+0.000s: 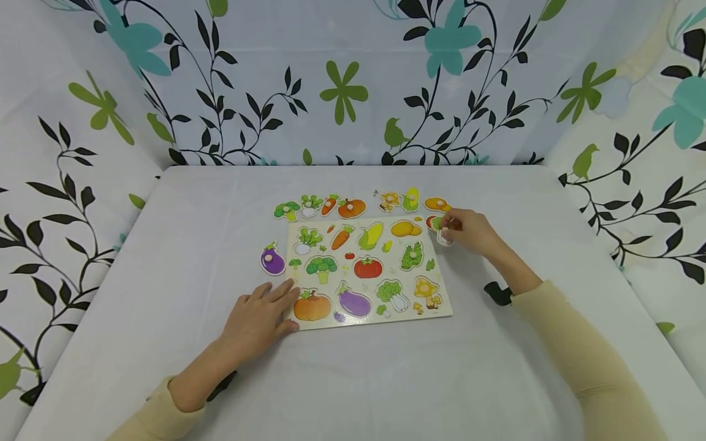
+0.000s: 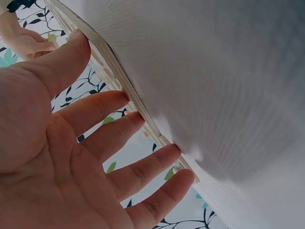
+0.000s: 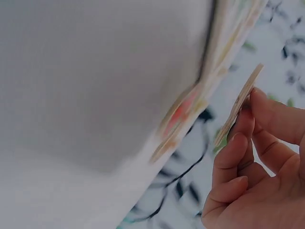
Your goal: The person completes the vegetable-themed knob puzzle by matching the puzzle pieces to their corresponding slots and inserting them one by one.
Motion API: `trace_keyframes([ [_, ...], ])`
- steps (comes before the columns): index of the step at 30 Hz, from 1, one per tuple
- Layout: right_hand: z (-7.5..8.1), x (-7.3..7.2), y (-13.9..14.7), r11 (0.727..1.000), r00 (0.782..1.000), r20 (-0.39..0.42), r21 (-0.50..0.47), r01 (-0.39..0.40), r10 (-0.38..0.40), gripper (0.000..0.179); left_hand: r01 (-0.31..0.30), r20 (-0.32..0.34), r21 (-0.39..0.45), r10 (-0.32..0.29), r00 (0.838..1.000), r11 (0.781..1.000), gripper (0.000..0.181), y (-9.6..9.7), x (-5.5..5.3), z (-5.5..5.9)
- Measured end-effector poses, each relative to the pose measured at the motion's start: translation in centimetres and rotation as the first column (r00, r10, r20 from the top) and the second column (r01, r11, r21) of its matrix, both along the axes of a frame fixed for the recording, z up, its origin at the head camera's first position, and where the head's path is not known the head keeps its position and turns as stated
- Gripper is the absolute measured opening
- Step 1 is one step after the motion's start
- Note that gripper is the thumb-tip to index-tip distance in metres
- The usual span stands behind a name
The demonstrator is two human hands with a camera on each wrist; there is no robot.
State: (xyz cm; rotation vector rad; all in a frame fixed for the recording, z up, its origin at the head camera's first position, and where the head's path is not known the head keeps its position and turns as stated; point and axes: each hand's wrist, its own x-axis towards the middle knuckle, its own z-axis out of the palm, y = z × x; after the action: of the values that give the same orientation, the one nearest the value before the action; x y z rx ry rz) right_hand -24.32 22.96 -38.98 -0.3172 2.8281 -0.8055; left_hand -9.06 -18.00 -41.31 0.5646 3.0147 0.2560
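A wooden vegetable puzzle board [image 1: 444, 306] lies on the white cloth, printed with tomato, eggplant, pumpkin and other shapes. My left hand [image 1: 259, 318] rests at its left edge, fingers spread and fairly straight; the left wrist view has the fingertips [image 2: 174, 151] right along that edge. Beyond the board's far right corner, my right hand [image 1: 469, 231] pinches a puzzle piece [image 3: 239, 105] between thumb and fingers. That piece appears edge-on and thin in the right wrist view, its picture mostly hidden. A red-and-green piece [image 1: 432, 221] lies beside the board's corner, partly covered by the hand.
Behind the board lie loose pieces: broccoli [image 1: 286, 211], radish [image 1: 311, 206], carrot [image 1: 329, 204], pumpkin [image 1: 352, 209], mushroom [image 1: 389, 201], corn [image 1: 410, 200] and a yellow-orange one [image 1: 436, 204]. An eggplant piece [image 1: 273, 261] sits left of the board. Patterned cloth [image 1: 353, 141] hangs behind.
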Motion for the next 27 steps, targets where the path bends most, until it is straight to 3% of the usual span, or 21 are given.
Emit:
trace_keyframes([
  [2, 0.1, 1.4, -1.8, 0.995, 0.995, -0.027, -0.014, -0.099, 0.098, 0.010, 0.000, -0.004, -0.001, 0.000, 1.000, 1.000, 0.063, 0.0, 0.0, -0.1],
  [5, -0.1, 3.5, -4.3, 0.968, 0.968, -0.043, -0.030, -0.248, 0.246, 0.006, 0.001, -0.008, -0.004, -0.001, 1.000, 1.000, 0.063, 0.0, 0.0, -0.2],
  [8, -0.6, 5.1, -6.3, 0.924, 0.925, -0.042, -0.033, -0.380, 0.379, 0.005, 0.001, -0.011, 0.001, -0.001, 1.000, 1.000, 0.063, 0.0, 0.0, -0.3],
  [12, -1.0, 6.6, -7.8, 0.873, 0.871, -0.050, 0.006, -0.488, 0.488, 0.008, 0.003, -0.016, 0.011, -0.003, 1.000, 1.000, 0.063, 0.0, 0.0, -0.4],
  [17, -1.4, 7.3, -8.3, 0.853, 0.853, -0.027, 0.061, -0.519, 0.521, 0.012, 0.003, -0.020, 0.020, -0.003, 1.000, 1.000, 0.063, 0.0, 0.0, -0.4],
  [27, -2.0, 7.7, -8.5, 0.854, 0.856, 0.000, 0.068, -0.515, 0.516, 0.011, 0.007, -0.026, 0.006, -0.007, 1.000, 1.000, 0.063, 0.0, 0.1, -0.3],
])
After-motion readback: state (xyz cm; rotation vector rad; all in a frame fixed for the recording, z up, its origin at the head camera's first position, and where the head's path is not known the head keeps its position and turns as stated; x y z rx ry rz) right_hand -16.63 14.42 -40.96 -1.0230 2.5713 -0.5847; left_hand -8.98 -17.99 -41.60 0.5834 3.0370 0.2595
